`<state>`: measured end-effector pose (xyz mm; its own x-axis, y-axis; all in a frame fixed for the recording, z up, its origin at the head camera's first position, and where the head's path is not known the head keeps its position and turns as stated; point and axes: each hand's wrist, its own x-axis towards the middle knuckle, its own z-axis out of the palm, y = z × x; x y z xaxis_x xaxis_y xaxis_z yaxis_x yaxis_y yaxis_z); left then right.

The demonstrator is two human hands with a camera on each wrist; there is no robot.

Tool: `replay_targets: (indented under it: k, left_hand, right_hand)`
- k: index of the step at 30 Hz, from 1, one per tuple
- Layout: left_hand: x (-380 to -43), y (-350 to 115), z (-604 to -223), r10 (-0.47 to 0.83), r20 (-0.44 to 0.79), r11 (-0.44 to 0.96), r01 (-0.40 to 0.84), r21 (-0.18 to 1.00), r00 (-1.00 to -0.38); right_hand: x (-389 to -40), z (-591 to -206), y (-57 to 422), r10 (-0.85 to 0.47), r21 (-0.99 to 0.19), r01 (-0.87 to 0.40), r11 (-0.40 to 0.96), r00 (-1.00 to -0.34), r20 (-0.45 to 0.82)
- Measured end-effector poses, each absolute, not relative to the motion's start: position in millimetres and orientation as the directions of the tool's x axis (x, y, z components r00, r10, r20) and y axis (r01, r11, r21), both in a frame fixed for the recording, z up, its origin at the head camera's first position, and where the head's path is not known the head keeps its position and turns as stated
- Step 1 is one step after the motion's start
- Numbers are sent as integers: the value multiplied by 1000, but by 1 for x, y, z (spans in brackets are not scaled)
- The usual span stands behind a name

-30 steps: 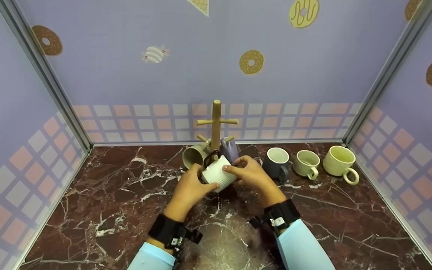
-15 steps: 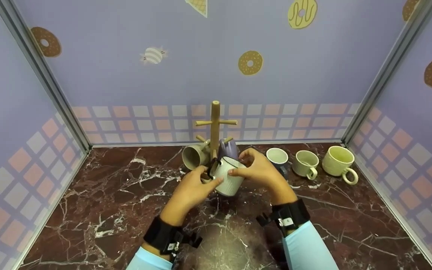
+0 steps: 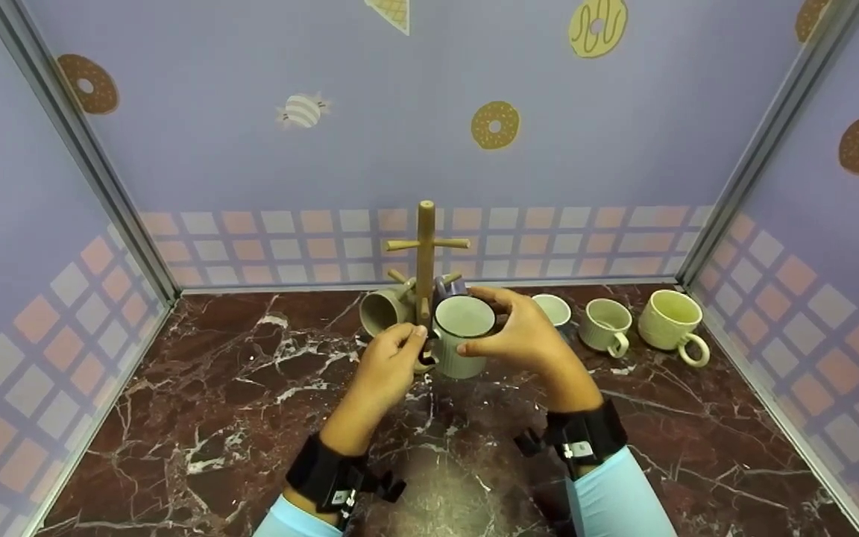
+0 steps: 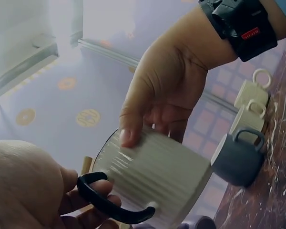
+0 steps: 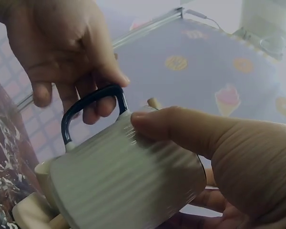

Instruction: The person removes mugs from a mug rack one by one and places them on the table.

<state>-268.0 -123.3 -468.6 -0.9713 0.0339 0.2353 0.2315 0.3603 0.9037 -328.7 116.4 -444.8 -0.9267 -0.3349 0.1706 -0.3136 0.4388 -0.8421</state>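
Note:
Between both hands is a white ribbed mug (image 3: 463,339) with a dark rim and a black handle (image 4: 117,207), its mouth facing up in the head view. My right hand (image 3: 530,335) grips the mug's body, thumb on the near side and fingers round the far side. The thumb and fingers of my left hand (image 3: 388,365) pinch the black handle at the mug's left. Just behind stands a wooden mug tree (image 3: 426,253) with several pegs. A beige mug (image 3: 381,312) hangs at its lower left, and a purple mug (image 3: 453,286) at its lower right is mostly hidden.
To the right stand a dark grey-blue mug (image 4: 240,160), partly hidden by my right hand in the head view, a ribbed beige mug (image 3: 605,327) and a pale yellow mug (image 3: 669,319). Patterned panels enclose the dark marbled tabletop (image 3: 250,418) at the back and sides.
The white mug has turned from tilted to upright, and its handle now points left. My left hand has taken the handle between thumb and fingers; my right hand has shifted slightly right with the body.

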Motion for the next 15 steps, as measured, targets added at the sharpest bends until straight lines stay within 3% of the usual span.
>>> replay_targets:
  k: [4, 15]
  left_hand:
    - [-265, -121, -466, 26, 160, 288, 160, 944, -987]
    - [-265, -118, -468, 64, 96, 224, 108, 969, -993]
  right_hand:
    - [-326, -443, 115, -336, -831, -329, 448, -924, 184]
    - [-327, -447, 114, -362, -816, -346, 463, -914, 182]
